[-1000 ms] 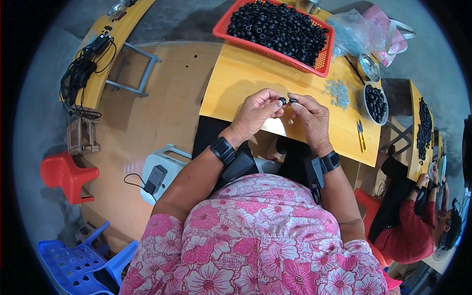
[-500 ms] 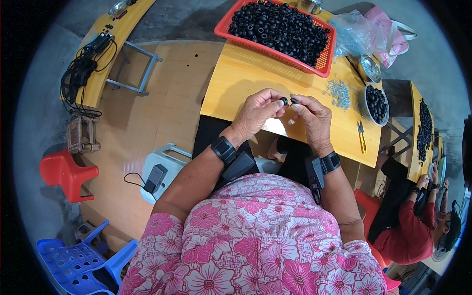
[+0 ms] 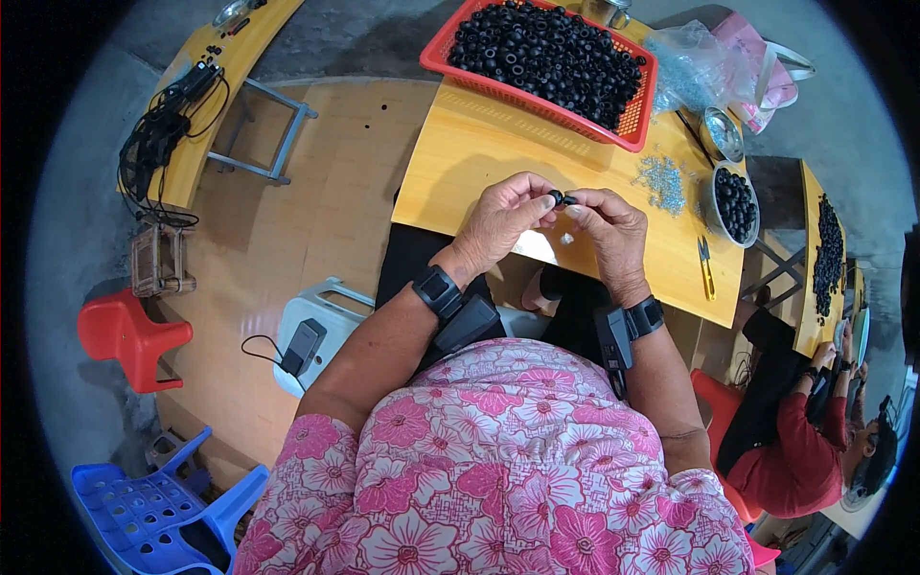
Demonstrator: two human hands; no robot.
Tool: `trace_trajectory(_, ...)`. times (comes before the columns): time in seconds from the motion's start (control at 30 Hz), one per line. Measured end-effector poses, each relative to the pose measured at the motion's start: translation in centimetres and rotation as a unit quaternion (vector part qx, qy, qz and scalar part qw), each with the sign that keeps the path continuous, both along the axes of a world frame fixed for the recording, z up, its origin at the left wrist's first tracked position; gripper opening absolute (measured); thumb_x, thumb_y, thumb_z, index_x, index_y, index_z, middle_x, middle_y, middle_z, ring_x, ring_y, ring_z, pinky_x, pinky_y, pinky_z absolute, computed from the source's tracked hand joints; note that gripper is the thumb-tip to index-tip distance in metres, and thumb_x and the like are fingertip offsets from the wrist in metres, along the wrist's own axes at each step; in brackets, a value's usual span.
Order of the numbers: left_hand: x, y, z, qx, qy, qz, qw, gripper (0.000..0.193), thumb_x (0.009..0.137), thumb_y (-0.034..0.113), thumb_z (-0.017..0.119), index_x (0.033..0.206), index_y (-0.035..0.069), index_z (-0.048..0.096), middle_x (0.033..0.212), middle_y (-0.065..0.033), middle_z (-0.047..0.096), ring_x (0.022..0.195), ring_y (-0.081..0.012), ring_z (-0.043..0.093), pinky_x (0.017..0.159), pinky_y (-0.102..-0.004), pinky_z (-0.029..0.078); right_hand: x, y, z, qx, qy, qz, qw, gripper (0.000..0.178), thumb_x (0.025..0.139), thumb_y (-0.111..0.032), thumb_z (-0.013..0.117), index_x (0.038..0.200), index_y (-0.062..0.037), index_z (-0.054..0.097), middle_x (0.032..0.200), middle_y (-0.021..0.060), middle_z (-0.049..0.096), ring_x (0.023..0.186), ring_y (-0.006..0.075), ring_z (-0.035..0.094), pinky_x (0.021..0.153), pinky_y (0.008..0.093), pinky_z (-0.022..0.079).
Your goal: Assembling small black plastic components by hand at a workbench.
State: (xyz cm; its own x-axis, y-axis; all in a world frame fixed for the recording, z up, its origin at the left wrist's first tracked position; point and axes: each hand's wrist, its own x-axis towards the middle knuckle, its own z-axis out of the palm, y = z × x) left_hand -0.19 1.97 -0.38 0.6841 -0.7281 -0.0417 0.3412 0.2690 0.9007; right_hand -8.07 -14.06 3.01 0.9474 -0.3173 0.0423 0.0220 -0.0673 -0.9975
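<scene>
Your left hand point(image 3: 503, 216) pinches a small round black plastic-looking piece point(image 3: 556, 197); your right hand point(image 3: 613, 233), a slim black plastic-looking piece point(image 3: 571, 200) just beside it. Align both squarely, gripping lightly.

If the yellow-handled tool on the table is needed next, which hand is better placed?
Probably the right hand: the yellow-handled tool lies to its right, farther from the left hand. Each pinches a small black piece, so the right may need freeing first.
</scene>
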Motion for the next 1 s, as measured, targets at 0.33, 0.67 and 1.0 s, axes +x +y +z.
trace_trajectory(0.33,-0.19,-0.12,0.32,0.017,-0.023,0.005,1.0,0.015,0.095,0.014,0.054,0.106,0.003,0.056,0.091,-0.0012,0.058,0.084,-0.0096,0.057,0.079,-0.0251,0.049,-0.06,-0.2,0.23,-0.032,0.02,0.0,0.999,0.011,0.081,-0.002,0.069,0.091,0.0007,0.07,0.082,0.004,0.066,0.067,0.0076,0.06,0.06,0.0202,0.05)
trace_trajectory(0.67,-0.22,-0.15,0.34,-0.002,-0.016,0.016,1.0,0.013,0.092,0.011,0.057,0.102,0.002,0.058,0.091,-0.0023,0.06,0.082,-0.0099,0.06,0.077,-0.0253,0.052,0.0,-0.42,-0.13,-0.067,0.008,-0.001,0.998,0.011,0.08,-0.001,0.069,0.091,0.0005,0.07,0.082,0.0044,0.066,0.071,0.0088,0.06,0.063,0.0212,0.05)
trace_trajectory(1.0,-0.21,-0.13,0.48,0.015,-0.031,0.008,0.999,0.011,0.094,0.008,0.054,0.103,0.003,0.057,0.091,-0.0013,0.057,0.085,-0.009,0.058,0.081,-0.0259,0.052,0.06,-0.32,-0.11,-0.064,0.016,-0.01,0.998,0.01,0.08,-0.002,0.069,0.09,0.0004,0.07,0.082,0.005,0.067,0.073,0.0099,0.06,0.067,0.0225,0.049)
